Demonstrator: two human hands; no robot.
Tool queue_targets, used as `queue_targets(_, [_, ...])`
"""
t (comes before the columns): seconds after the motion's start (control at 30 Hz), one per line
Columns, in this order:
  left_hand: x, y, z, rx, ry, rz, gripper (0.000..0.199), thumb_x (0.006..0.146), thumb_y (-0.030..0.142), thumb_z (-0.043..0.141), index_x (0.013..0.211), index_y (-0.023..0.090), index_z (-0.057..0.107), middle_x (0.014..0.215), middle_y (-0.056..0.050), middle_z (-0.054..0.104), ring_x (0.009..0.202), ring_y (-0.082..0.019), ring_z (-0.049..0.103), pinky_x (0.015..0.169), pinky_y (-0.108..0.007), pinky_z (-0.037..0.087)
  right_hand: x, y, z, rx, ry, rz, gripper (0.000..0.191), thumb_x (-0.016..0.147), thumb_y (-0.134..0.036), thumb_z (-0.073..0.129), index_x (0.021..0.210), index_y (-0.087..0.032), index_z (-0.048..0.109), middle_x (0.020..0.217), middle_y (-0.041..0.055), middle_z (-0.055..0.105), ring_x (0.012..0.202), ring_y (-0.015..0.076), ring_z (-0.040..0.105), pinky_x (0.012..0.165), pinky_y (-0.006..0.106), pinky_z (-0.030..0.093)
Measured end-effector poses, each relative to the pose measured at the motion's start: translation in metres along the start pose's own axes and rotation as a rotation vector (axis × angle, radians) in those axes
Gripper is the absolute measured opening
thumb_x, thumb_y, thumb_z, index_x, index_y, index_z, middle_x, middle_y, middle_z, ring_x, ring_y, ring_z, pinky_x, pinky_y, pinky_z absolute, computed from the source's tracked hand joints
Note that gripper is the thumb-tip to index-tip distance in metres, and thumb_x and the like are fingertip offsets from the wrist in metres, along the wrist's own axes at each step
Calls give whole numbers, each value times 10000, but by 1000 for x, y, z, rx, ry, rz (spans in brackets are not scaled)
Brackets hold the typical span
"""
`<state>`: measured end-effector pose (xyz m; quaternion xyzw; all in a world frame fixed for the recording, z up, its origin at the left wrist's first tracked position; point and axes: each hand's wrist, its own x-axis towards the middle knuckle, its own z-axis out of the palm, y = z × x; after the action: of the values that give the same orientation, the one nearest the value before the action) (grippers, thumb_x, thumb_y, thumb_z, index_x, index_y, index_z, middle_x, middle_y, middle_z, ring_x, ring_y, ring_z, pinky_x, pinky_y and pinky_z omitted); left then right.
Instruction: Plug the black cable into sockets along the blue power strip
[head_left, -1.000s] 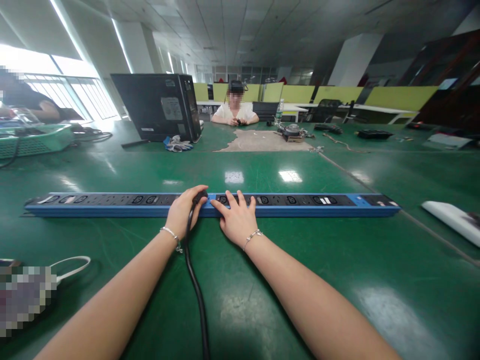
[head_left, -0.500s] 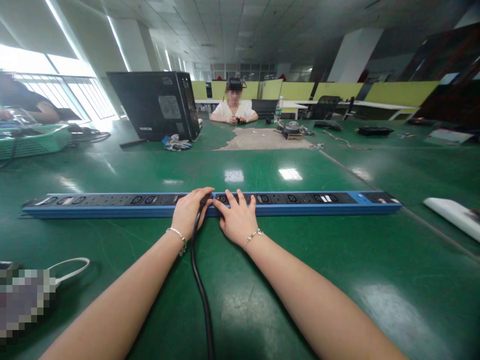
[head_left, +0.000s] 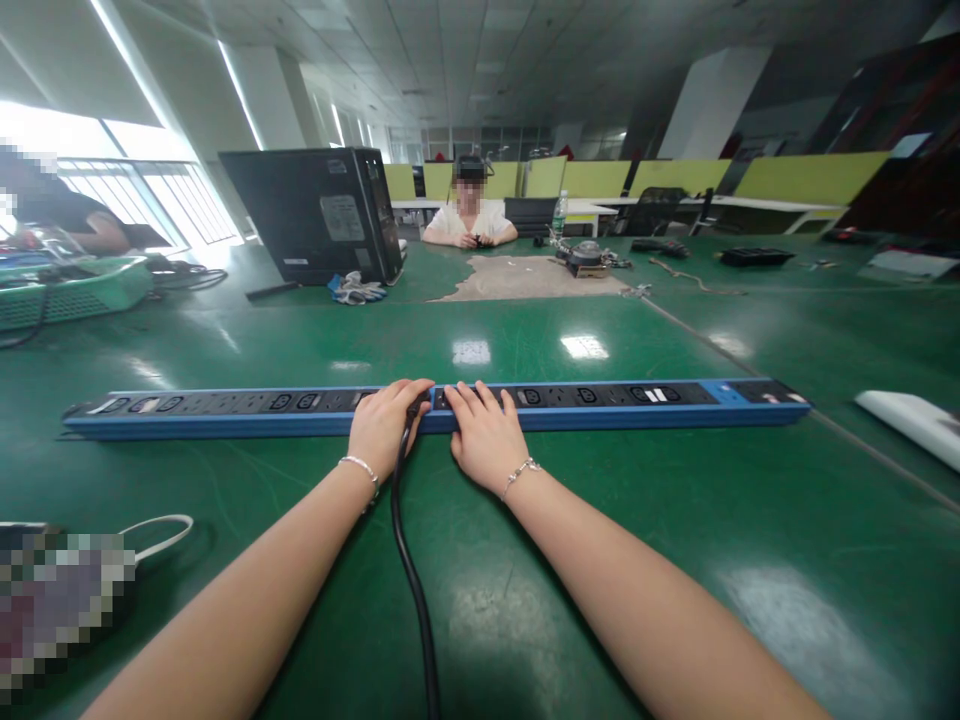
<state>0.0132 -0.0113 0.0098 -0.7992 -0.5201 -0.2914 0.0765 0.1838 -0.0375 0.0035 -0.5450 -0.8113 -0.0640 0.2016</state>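
A long blue power strip (head_left: 637, 413) with a black socket face lies across the green table. My left hand (head_left: 384, 425) is closed around a black plug (head_left: 417, 405) at the strip's middle. From the plug a black power cord (head_left: 411, 570) runs down toward me. How deep the plug sits in a socket is hidden by my fingers. Just to the right, my right hand (head_left: 487, 430) rests on the strip, fingers stretched over its top and thumb along the front side.
Behind the strip stand a black computer case (head_left: 315, 215) and a pair of gloves (head_left: 357, 289). A green basket (head_left: 82, 290) is at the left, a white object (head_left: 911, 425) at the right. Across the table sits another person (head_left: 469, 215); one more is at far left.
My right thumb has drawn back from the plug to the strip's front side, and the right hand has shifted slightly right. The left hand keeps its hold on the plug.
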Motion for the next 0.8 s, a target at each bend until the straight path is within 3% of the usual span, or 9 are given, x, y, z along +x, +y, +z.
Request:
queue_targets(0.23, [-1, -1, 2, -9, 18, -20, 326, 899, 383, 392, 1164, 281, 551, 1116, -39, 635, 1003, -211, 589, 863, -341, 420, -6, 21, -5, -75, -1, 101, 565, 819, -230, 438, 1371, -122, 381, 1434, 95, 379, 1315, 253, 289, 1078, 426, 203])
queue_targets(0.6, [0, 2, -2, 21, -7, -20, 303, 904, 360, 393, 1156, 294, 547, 1098, -16, 639, 1016, -191, 576, 866, -328, 405, -30, 61, -12, -124, 38, 2, 560, 801, -193, 456, 1355, -125, 415, 1427, 73, 393, 1304, 254, 320, 1082, 407, 243])
queue_targets(0.8, [-1, 4, -3, 41, -15, -20, 306, 905, 365, 389, 1156, 285, 546, 1113, -29, 635, 1037, -196, 570, 865, -330, 403, -31, 64, -11, -116, 70, -8, 559, 795, -194, 458, 1349, -125, 424, 1418, 70, 406, 1296, 257, 328, 1077, 411, 253])
